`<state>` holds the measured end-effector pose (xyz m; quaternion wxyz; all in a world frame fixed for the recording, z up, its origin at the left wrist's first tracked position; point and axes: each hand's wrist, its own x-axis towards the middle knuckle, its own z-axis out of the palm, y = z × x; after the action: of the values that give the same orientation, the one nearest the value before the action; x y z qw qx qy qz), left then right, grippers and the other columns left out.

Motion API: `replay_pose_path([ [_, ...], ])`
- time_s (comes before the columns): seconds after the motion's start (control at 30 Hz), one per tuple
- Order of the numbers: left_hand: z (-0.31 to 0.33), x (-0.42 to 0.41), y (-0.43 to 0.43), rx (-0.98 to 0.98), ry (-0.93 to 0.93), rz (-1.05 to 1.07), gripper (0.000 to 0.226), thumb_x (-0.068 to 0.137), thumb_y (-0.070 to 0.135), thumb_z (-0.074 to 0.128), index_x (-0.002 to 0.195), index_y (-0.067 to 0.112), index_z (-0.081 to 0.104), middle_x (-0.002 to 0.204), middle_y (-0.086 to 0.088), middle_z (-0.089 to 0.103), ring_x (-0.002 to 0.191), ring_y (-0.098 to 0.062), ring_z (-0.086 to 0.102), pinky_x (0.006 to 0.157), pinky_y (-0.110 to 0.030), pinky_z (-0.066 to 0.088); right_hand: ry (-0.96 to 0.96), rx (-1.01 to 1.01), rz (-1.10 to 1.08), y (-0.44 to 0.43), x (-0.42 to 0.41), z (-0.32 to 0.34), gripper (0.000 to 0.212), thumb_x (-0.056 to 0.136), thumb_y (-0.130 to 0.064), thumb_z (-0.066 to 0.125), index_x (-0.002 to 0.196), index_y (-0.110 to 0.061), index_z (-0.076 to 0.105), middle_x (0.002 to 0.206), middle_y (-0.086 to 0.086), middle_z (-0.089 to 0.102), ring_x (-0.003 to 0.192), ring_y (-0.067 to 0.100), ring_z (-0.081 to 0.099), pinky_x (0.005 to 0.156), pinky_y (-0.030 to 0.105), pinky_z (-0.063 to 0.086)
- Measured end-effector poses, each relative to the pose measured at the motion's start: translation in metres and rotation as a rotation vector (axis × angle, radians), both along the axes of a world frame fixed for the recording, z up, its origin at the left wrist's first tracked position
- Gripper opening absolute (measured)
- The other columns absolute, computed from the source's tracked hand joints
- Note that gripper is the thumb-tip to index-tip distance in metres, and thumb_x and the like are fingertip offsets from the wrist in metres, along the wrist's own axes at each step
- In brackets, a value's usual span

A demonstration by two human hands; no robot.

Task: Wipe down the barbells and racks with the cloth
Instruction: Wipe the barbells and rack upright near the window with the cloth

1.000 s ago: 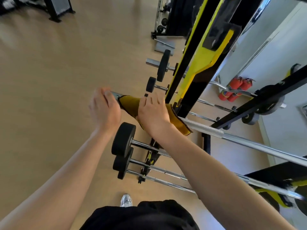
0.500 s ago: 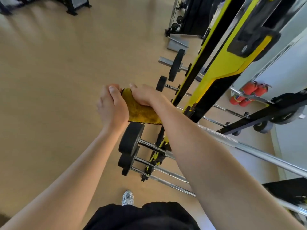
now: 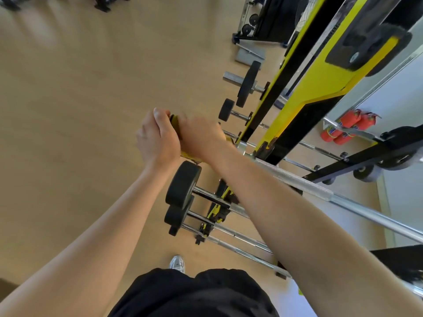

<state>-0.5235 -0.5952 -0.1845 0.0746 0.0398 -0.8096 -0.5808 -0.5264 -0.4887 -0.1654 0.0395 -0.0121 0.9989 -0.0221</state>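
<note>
Right hand reached left hand, cloth between

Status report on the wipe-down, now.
Left hand and right hand, blurred, both grip the yellow cloth. Cloth sits at the knurled barbell end, beside the yellow rack upright. Nothing blocks them.

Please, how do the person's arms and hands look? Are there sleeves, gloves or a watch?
The left forearm and the right forearm are bare as far as the picture shows, with no sleeves. The left hand and the right hand wear no gloves. No watch or ring shows, though the right hand is blurred.
</note>
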Motion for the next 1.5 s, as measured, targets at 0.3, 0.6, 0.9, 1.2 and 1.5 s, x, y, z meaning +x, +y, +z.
replay_pose_path([
  [0.3, -0.014, 0.005, -0.007, 0.114, -0.058, -0.039, 0.051, 0.110, 0.033, 0.022, 0.104, 0.019, 0.071, 0.101, 0.009, 0.066, 0.105, -0.018, 0.055, 0.094, -0.035, 0.042, -0.292, -0.434, -0.089, 0.022, -0.025, 0.014, 0.078, 0.095, -0.083, 0.030, 0.127, -0.020, 0.064, 0.112, 0.006, 0.069, 0.098, 0.026, 0.065, 0.096, 0.050, 0.053],
  [0.6, -0.018, -0.009, 0.002, 0.062, -0.063, 0.036, 0.056, 0.110, 0.038, 0.022, 0.075, 0.005, 0.050, 0.069, -0.004, 0.055, 0.067, -0.017, 0.048, 0.064, -0.036, 0.035, 0.139, 0.069, 0.107, -0.001, 0.003, -0.006, 0.034, 0.107, -0.041, 0.045, 0.128, -0.015, 0.047, 0.092, 0.004, 0.061, 0.080, 0.026, 0.069, 0.066, 0.037, 0.051],
  [0.9, -0.014, -0.004, 0.003, 0.003, -0.049, 0.020, 0.061, 0.110, 0.039, 0.021, 0.084, 0.003, 0.063, 0.075, -0.008, 0.063, 0.072, -0.021, 0.057, 0.067, -0.036, 0.042, -0.165, -0.324, -0.336, -0.002, -0.009, 0.013, 0.059, 0.108, -0.062, 0.022, 0.115, -0.017, 0.060, 0.091, 0.004, 0.064, 0.090, 0.026, 0.064, 0.077, 0.042, 0.045],
  [1.2, -0.014, -0.014, 0.005, -0.379, -0.025, -0.107, 0.032, 0.106, 0.032, 0.042, 0.118, 0.010, 0.062, 0.111, -0.005, 0.065, 0.098, -0.022, 0.053, 0.082, -0.032, 0.032, 0.034, 0.391, -0.169, 0.006, 0.058, -0.011, 0.066, 0.094, -0.023, 0.070, 0.144, -0.006, 0.031, 0.108, 0.020, 0.061, 0.092, 0.033, 0.064, 0.081, 0.045, 0.056],
  [1.5, -0.019, 0.001, 0.009, -0.421, 0.016, -0.166, 0.035, 0.112, 0.036, 0.037, 0.130, 0.009, 0.053, 0.119, -0.009, 0.056, 0.110, -0.027, 0.052, 0.087, -0.036, 0.039, -0.169, 0.068, -0.246, 0.027, 0.043, 0.010, 0.055, 0.094, -0.065, 0.060, 0.112, -0.015, 0.045, 0.089, 0.001, 0.060, 0.077, 0.020, 0.060, 0.067, 0.036, 0.049],
])
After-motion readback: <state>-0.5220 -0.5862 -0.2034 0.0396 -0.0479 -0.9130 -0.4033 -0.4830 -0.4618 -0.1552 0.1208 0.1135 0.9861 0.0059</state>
